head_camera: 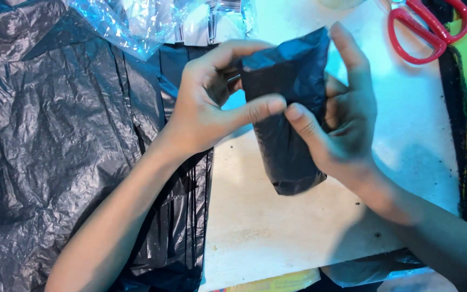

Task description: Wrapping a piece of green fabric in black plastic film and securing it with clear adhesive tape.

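Both hands pinch small black plastic bag (pixel 287 130) above worktop (pixel 277 227).
Left hand (pixel 212 103) & right hand (pixel 341 124) grip the sides; looks v. light, limp, slippery film – best held at edges.

I see a small black plastic bag (pixel 287 124) held up above the white desk (pixel 277 227), pinched between my two hands. It is thin, glossy film, folded or flattened into a narrow upright strip, a little crinkled, with its top edge near the fingertips and its rounded lower end hanging free just above the desk. My left hand (pixel 212 103) grips its left edge, thumb across the front; my right hand (pixel 341 119) holds the right side (thumb meeting the other mid-bag).
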